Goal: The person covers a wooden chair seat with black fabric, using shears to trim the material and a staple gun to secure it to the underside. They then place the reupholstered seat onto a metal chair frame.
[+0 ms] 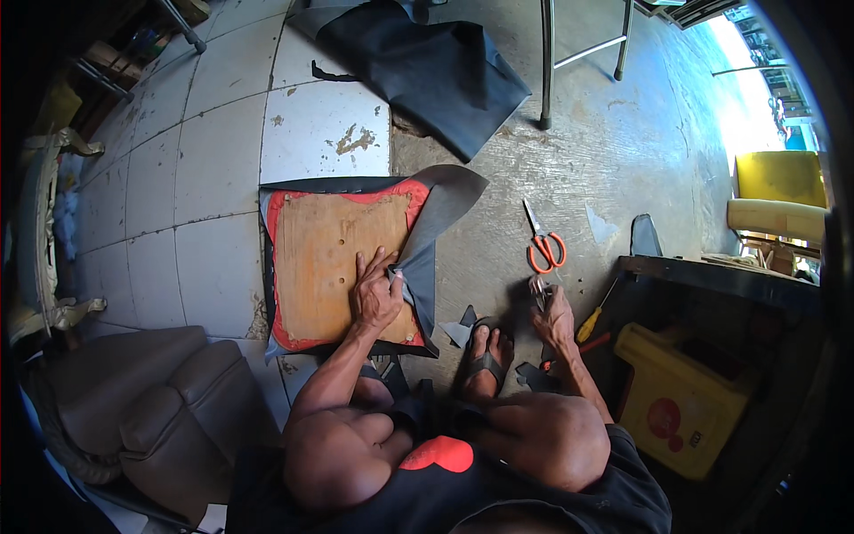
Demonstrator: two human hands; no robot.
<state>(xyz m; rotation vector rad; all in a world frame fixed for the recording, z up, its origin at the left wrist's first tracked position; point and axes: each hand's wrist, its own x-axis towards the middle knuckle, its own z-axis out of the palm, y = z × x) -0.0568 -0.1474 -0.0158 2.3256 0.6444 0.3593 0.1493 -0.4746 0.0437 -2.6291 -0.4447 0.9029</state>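
Observation:
A square seat pad lies underside up on the floor, with a bare plywood board, red padding round its edge and a dark vinyl cover beneath. The cover is folded in along the far edge and stands loose at the right. My left hand rests on the board's right side, fingers on the wood, its thumb side gripping the cover's edge. Right of the pad, my right hand is closed round a shiny metal hand tool, mostly hidden by the fingers. Orange-handled scissors lie just beyond it.
More black vinyl is spread at the far side, near a metal-legged stand. A yellow-handled screwdriver and a yellow box are at the right. Brown cushioned seating stands at the near left. Vinyl scraps lie by my foot.

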